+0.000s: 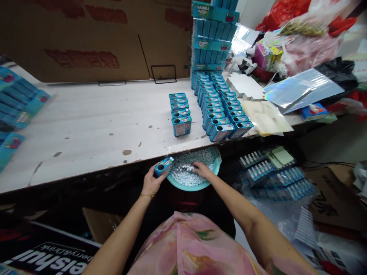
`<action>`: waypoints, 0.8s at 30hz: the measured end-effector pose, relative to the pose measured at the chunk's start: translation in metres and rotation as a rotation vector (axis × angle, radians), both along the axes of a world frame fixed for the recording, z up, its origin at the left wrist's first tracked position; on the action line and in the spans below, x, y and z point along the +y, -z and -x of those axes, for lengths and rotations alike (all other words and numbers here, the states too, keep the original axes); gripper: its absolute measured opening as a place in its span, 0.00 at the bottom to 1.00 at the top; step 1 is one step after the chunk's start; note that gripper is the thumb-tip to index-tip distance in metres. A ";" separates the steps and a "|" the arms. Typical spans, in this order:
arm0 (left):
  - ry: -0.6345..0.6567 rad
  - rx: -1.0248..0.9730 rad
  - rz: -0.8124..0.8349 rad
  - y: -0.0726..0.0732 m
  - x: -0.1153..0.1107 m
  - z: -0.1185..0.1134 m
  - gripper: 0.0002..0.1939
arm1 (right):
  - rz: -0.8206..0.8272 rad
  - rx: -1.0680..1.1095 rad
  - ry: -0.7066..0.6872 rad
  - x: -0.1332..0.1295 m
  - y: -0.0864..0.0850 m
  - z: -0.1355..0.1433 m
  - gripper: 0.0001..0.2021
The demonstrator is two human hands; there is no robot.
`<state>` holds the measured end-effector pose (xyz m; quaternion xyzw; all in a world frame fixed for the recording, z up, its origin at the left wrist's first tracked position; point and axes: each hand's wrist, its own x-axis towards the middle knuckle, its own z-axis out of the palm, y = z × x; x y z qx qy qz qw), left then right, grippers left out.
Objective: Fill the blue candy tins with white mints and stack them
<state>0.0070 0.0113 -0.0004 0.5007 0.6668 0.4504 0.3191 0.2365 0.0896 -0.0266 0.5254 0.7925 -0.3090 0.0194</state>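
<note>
My left hand (151,181) is wrapped round a small blue tin (164,166), held at the left rim of a teal basin (195,188). The tin has a dark round opening on its top. Small white pieces (183,175) fill the basin. The fingers of my right hand (201,170) are bent down into these pieces, and their tips are partly hidden there. A short row of blue tins (182,126) stands on the white table (114,126) beyond the basin. To its right are two longer rows of similar tins (220,131).
Stacked blue display boxes (213,44) rise behind the long rows. More boxes (20,99) lie at the table's left end. Plastic sheets (304,89) and bags (309,49) cover the right side. Packed trays (275,173) sit low to the right of the basin.
</note>
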 end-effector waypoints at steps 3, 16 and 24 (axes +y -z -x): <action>0.003 0.005 -0.013 0.002 0.002 -0.001 0.27 | -0.010 0.144 0.025 0.003 -0.023 -0.026 0.16; 0.243 0.165 -0.118 0.001 0.022 -0.043 0.23 | -0.305 -0.291 -0.340 -0.002 -0.156 -0.010 0.12; 0.261 0.179 -0.116 0.003 0.022 -0.047 0.24 | -0.382 -0.390 -0.403 -0.017 -0.182 0.021 0.14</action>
